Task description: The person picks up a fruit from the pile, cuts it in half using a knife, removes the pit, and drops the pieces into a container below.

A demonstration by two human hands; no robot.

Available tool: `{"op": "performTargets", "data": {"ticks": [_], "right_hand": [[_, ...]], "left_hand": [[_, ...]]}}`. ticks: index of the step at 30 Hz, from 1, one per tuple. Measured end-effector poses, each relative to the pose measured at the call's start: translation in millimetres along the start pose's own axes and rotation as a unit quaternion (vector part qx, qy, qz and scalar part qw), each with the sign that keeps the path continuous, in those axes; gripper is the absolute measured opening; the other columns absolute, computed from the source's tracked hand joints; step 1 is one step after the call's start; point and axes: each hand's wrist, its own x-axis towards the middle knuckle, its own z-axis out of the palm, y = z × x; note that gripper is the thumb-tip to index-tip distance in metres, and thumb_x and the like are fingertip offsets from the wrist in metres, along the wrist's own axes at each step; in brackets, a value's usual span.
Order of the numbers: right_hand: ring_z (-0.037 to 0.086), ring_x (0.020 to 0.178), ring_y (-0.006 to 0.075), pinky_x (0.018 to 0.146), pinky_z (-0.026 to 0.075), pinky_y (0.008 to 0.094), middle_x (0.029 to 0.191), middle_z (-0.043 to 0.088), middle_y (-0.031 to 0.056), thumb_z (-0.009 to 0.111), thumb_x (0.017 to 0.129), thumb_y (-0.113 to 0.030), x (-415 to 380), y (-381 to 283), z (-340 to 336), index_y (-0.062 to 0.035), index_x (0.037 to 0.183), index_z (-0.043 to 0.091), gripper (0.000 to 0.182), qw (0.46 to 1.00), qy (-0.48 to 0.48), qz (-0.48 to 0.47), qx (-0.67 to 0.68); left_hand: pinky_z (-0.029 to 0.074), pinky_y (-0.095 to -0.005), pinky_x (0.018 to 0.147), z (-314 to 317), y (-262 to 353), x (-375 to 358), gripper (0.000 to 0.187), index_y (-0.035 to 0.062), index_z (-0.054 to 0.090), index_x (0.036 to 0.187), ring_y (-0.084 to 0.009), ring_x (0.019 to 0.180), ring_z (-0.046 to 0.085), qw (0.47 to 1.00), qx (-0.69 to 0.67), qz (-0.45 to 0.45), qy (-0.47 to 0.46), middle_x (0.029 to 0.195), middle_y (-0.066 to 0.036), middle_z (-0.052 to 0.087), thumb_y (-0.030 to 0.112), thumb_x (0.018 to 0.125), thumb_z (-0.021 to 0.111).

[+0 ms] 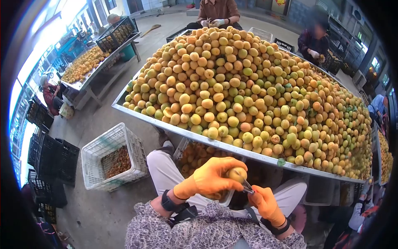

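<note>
My left hand point(212, 177), in an orange glove, is closed around a yellow apricot point(236, 174) above my lap. My right hand point(267, 204), gloved the same way, grips a slim metal tool point(248, 187) whose tip meets the apricot; its exact kind is hard to make out. Just beyond both hands, a big heap of yellow-orange apricots point(232, 91) covers a metal-edged table point(190, 132). Below the table edge, between my knees, stands a light crate point(179, 150) with orange fruit inside, partly hidden by my left hand.
A white crate point(92, 174) with brown pits stands on the floor to the left. Black crates point(54, 159) are stacked farther left, near a second apricot table point(85, 83). Co-workers point(217, 14) sit around the tables, one point(317, 43) at the far right.
</note>
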Motion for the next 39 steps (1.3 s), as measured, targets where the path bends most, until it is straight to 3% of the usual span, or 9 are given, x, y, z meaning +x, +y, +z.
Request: {"op": "performTargets", "data": {"ticks": [6,8,11,17,23,26,29,34,39], "right_hand": [[0.041,0.054,0.0066,0.051,0.032,0.0207,0.062,0.048,-0.0004,0.072,0.081,-0.009,17,-10,2,0.0007,0.084,0.057,0.018,0.969,0.194,-0.049,0.142],[0.057,0.079,0.0143,0.07,0.046,0.0261,0.091,0.061,0.0066,0.081,0.069,-0.003,32,-13,0,0.0001,0.114,0.063,0.049,0.983,0.148,-0.073,0.082],[0.062,0.103,0.0255,0.088,0.05,0.0338,0.111,0.064,0.0113,0.084,0.063,-0.004,49,-22,-1,-0.005,0.118,0.063,0.058,0.986,0.071,-0.152,-0.019],[0.063,0.098,0.0272,0.082,0.051,0.0331,0.107,0.064,0.0121,0.085,0.059,-0.005,45,-18,2,-0.0063,0.115,0.064,0.06,0.987,0.052,-0.117,-0.092],[0.062,0.086,0.0266,0.073,0.051,0.0341,0.099,0.062,0.0122,0.086,0.059,-0.012,45,-7,20,-0.0054,0.116,0.063,0.061,0.971,0.126,-0.166,-0.121],[0.057,0.077,0.023,0.067,0.047,0.0322,0.09,0.058,0.0101,0.084,0.066,-0.021,49,12,32,-0.004,0.114,0.064,0.054,0.968,0.158,-0.181,-0.075],[0.051,0.066,0.011,0.054,0.04,0.0227,0.084,0.055,0.002,0.075,0.083,-0.034,45,0,45,0.0014,0.121,0.056,0.055,0.941,0.148,0.017,0.303],[0.044,0.05,0.0072,0.042,0.028,0.0189,0.078,0.055,0.0006,0.069,0.089,-0.033,50,-18,39,0.0029,0.127,0.05,0.056,0.908,0.098,0.058,0.404],[0.046,0.05,0.0074,0.04,0.031,0.0183,0.101,0.059,0.0099,0.075,0.084,-0.03,46,-11,22,0.0062,0.131,0.044,0.067,0.878,0.028,0.041,0.476]], "left_hand": [[0.046,-0.0201,0.073,0,-38,1,0.045,0.0028,0.055,0.127,-0.0069,0.081,0.055,0.988,-0.148,-0.03,0.033,0.095,0.0,0.061,0.031,0.092,0.062],[0.044,-0.0198,0.071,19,-38,-2,0.044,0.0024,0.056,0.125,-0.0073,0.081,0.054,0.953,-0.3,-0.051,-0.014,0.096,0.001,0.06,0.033,0.093,0.06],[0.044,-0.0213,0.067,36,-31,-4,0.041,0.0046,0.058,0.125,-0.0088,0.082,0.054,0.941,-0.333,-0.061,0.017,0.109,-0.003,0.059,0.031,0.094,0.056],[0.049,-0.0306,0.082,44,-44,-5,0.056,0.0032,0.041,0.139,-0.0174,0.106,0.058,0.913,-0.398,-0.078,0.038,0.124,-0.009,0.055,0.035,0.094,0.052],[0.044,-0.0212,0.079,57,-50,-3,0.051,-0.0004,0.045,0.133,-0.0105,0.093,0.056,0.977,-0.034,0.146,0.152,0.11,-0.005,0.058,0.038,0.104,0.029],[0.045,-0.023,0.079,59,-35,-8,0.046,-0.0021,0.044,0.134,-0.0119,0.09,0.057,0.974,-0.121,0.021,0.192,0.107,-0.006,0.061,0.03,0.104,0.032],[0.043,-0.0208,0.073,62,-50,-9,0.044,-0.0018,0.042,0.136,-0.0089,0.084,0.055,0.967,-0.007,0.092,0.237,0.102,-0.006,0.061,0.026,0.103,0.034],[0.041,-0.0192,0.065,42,-39,-20,0.044,-0.0019,0.041,0.135,-0.0081,0.072,0.054,0.965,-0.135,0.051,0.219,0.087,-0.006,0.061,0.026,0.102,0.035],[0.047,-0.0245,0.072,13,-51,-28,0.043,0.0015,0.049,0.131,-0.0118,0.075,0.057,0.94,0.125,0.067,0.309,0.097,-0.006,0.06,0.017,0.092,0.056]]}}
